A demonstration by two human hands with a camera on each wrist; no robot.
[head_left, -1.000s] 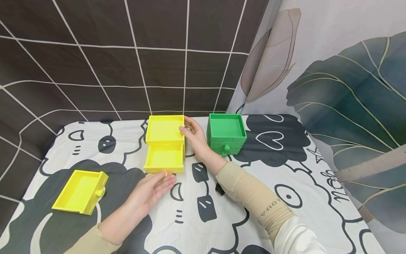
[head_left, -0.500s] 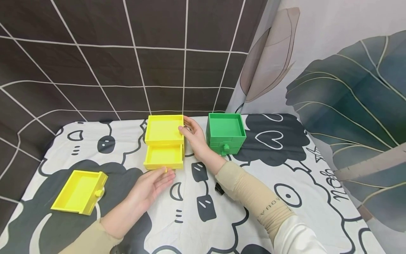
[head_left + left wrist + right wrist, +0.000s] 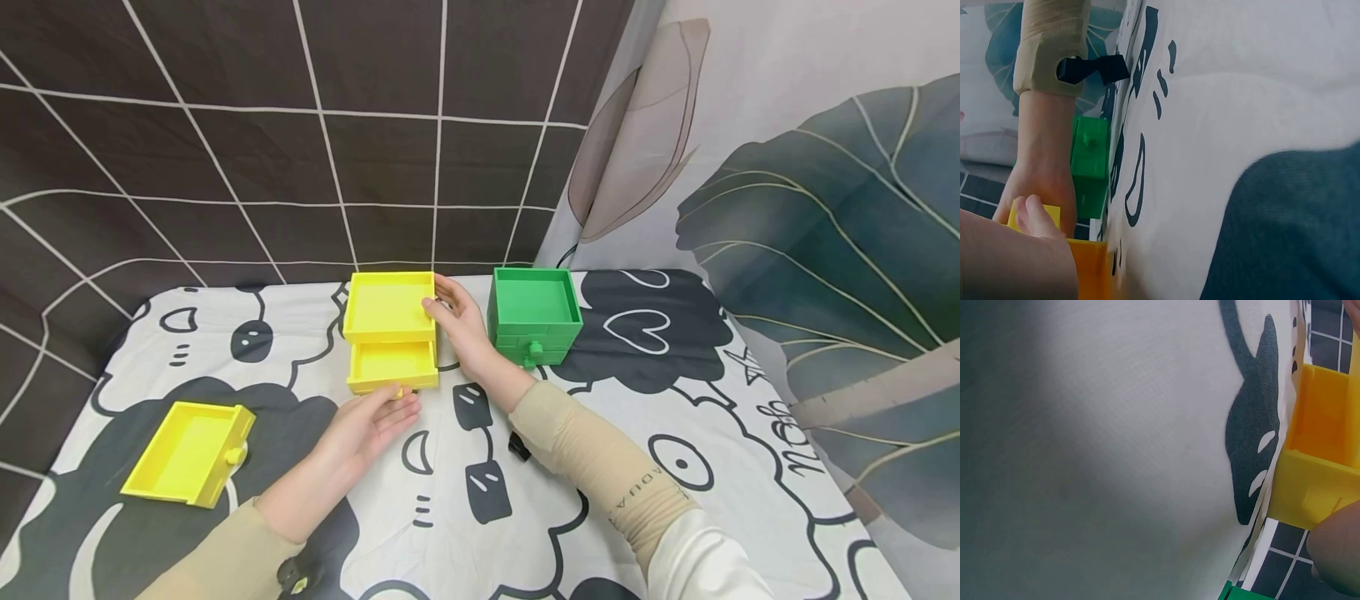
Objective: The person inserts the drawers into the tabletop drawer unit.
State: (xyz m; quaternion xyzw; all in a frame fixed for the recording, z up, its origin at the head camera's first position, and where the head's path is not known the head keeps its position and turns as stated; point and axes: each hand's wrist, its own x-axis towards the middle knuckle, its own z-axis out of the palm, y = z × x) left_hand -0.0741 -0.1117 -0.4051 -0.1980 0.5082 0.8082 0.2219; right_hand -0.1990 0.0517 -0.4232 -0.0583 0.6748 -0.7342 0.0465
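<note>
"Progress on yellow cabinet (image 3: 388,308)?"

"Partway, I'm judging. Half-inserted drawer (image 3: 392,362) is sitting just below the yellow cabinet's top tray, front sticking out toward the person. Loose drawer (image 3: 180,454) is lying well left of the yellow cabinet, so probably that one's remaining. Can't tell which slot is being filled."

"Fingers?"

"Left hand (image 3: 367,429), in front of the yellow cabinet: thumb and index are pinching the knob (image 3: 402,392), other fingers reaching out straight. Right hand (image 3: 461,329) is gripping the yellow cabinet's right side, thumb resting over its rim."

"Green cabinet (image 3: 534,302)?"

"Standing right of the yellow cabinet, nobody touching it."

"Changes since earlier?"

"Half-inserted drawer is showing less outside the yellow cabinet; left hand is moving in with it. Right hand, loose drawer, green cabinet are staying put."
</note>
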